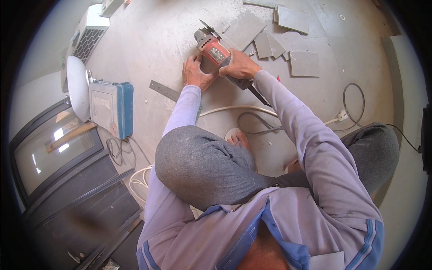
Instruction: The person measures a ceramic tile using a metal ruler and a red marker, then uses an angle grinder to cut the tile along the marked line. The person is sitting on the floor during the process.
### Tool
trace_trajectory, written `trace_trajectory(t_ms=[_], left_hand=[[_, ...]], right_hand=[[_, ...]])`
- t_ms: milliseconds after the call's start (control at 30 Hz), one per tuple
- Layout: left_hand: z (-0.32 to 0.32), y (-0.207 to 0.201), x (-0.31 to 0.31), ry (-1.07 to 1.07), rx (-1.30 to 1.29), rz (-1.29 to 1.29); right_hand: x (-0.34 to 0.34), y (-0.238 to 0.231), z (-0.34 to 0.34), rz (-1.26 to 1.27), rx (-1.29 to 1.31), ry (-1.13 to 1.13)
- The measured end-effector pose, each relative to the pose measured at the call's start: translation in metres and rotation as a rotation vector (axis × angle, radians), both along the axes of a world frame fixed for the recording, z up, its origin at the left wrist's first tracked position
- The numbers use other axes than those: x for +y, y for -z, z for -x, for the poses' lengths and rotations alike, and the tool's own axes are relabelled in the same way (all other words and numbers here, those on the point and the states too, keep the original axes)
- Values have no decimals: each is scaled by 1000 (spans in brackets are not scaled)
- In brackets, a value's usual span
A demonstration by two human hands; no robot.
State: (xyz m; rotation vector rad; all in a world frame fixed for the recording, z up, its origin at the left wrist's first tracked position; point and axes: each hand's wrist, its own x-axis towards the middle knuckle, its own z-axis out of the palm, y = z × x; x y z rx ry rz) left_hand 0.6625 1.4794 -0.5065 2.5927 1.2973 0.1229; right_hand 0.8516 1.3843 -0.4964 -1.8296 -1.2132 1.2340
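The right hand (240,66) is closed around the rear of a red-and-grey angle grinder (216,50), wrist bent, forearm slanting in from the lower right. The left hand (198,74) is beside the tool's head on the near-left side, its fingers bent and partly curled, the arm nearly straight; whether it grips anything cannot be told. The grinder is tilted above the dusty pale grey floor (148,49), its thin dark disc (210,29) seen almost edge-on next to a large flat grey tile (243,30).

Right of that tile lie broken angular grey tile pieces (269,45), then a squarish grey tile (304,63); another grey tile (292,20) lies farther off. A perforated steel ruler (164,91) lies left of the left sleeve.

Nearer, a thick white cable (238,108) passes behind the right sleeve, and a white plug (342,115) rests toward the floor's right edge. The bent knee in grey cloth (193,157) covers part of the left arm. Toward the floor's left edge stand a blue-and-grey plastic case (112,108) and a smooth white rounded object (78,87).
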Motion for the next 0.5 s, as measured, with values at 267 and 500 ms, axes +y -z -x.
trace_trajectory(t_ms=[267,500], left_hand=[[0,-4,-2,-14,21,-1],[-1,-5,-2,-21,25,18]], right_hand=[[2,-4,0,-20,28,-9],[2,0,1,-16,38,3]])
